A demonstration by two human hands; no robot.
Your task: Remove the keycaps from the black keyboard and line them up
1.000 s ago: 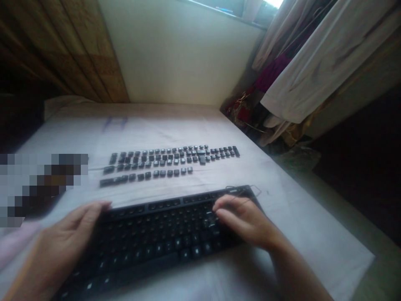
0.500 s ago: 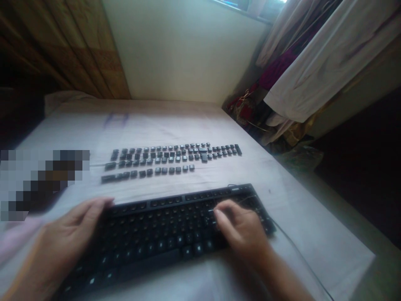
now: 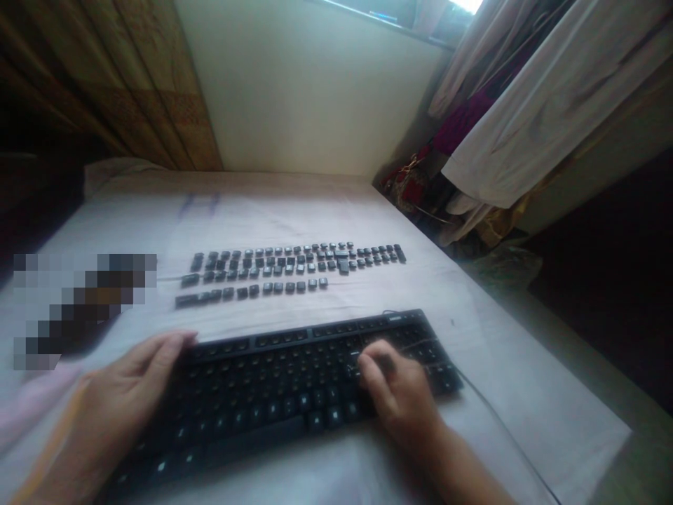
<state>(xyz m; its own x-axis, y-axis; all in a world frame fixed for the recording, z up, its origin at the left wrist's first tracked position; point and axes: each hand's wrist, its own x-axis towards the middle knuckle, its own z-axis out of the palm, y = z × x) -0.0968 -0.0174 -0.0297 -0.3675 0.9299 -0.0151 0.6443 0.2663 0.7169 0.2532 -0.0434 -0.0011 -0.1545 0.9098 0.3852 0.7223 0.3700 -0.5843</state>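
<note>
A black keyboard (image 3: 247,372) lies at a slant on the white cloth, with many keycaps off its upper rows. Keys still sit along its lowest rows. My left hand (image 3: 139,375) is closed around its far left corner, thumb on top. Over the right part, by the arrow-key block, my right hand (image 3: 397,386) is closed in a pinch. Thin wire-like strands (image 3: 420,344) show beside its fingers, above the number pad; what the fingertips hold is hidden. Loose keycaps (image 3: 284,266) stand in rows behind the keyboard.
A cable (image 3: 505,417) runs from behind the keyboard down the right side of the white cloth (image 3: 284,210). A blurred-out dark object (image 3: 89,308) is at left. Clothes (image 3: 526,140) hang at right, and a curtain (image 3: 141,84) at far left.
The camera view has shifted slightly. My right hand has tilted a little and stays over the same part of the keyboard. My left hand keeps its hold on the corner.
</note>
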